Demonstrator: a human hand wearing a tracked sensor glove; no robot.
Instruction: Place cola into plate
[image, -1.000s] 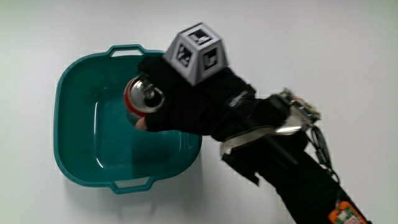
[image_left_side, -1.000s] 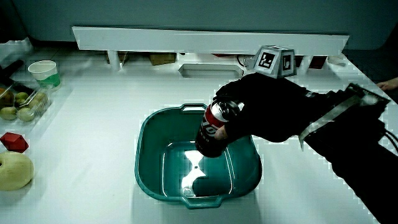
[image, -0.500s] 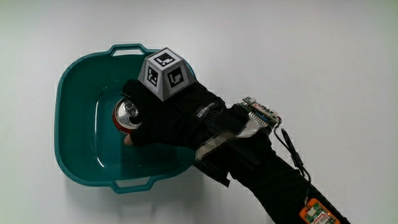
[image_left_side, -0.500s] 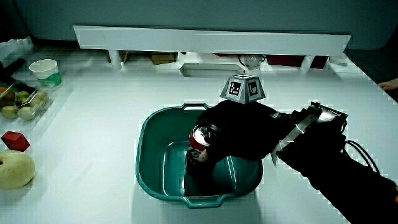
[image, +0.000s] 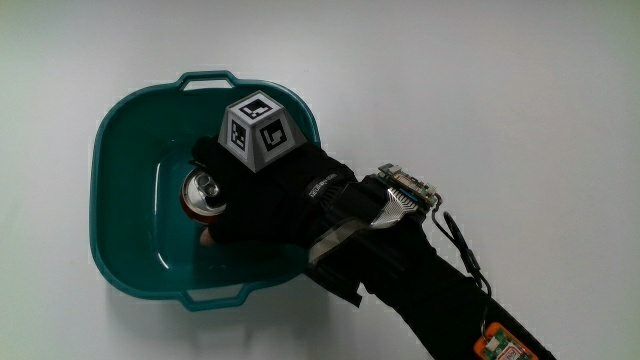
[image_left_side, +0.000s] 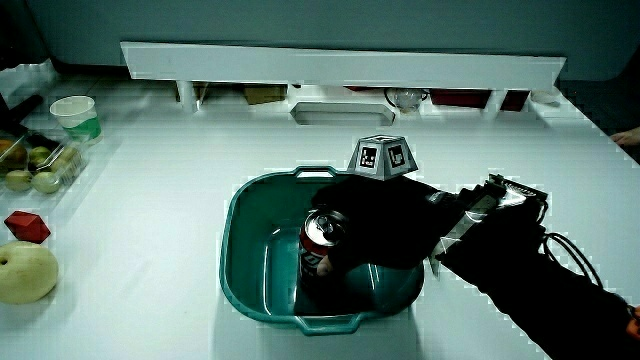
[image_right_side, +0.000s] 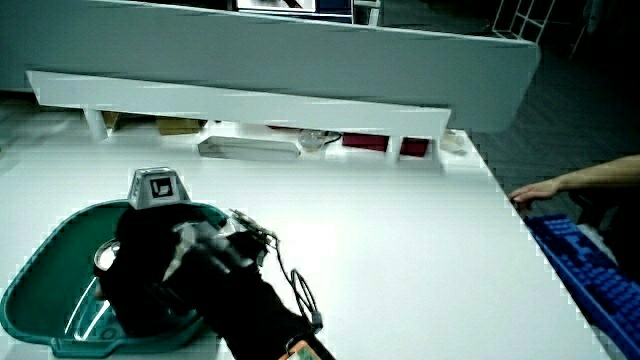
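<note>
Now the hand (image: 265, 195) has sunk lower into the teal basin (image: 120, 150) than a second ago, its grip wrapped around the cola can (image: 203, 192), which stands upright inside the basin, at or near its floor. In a side view the can (image_left_side: 320, 243) shows beside the fingers.

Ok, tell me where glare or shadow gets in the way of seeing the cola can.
Main view: even light, the cola can top shines, the hand covers its side. In a side view the basin floor shows a pale reflection beside the can. In a side view the can is mostly hidden by the hand.
</note>
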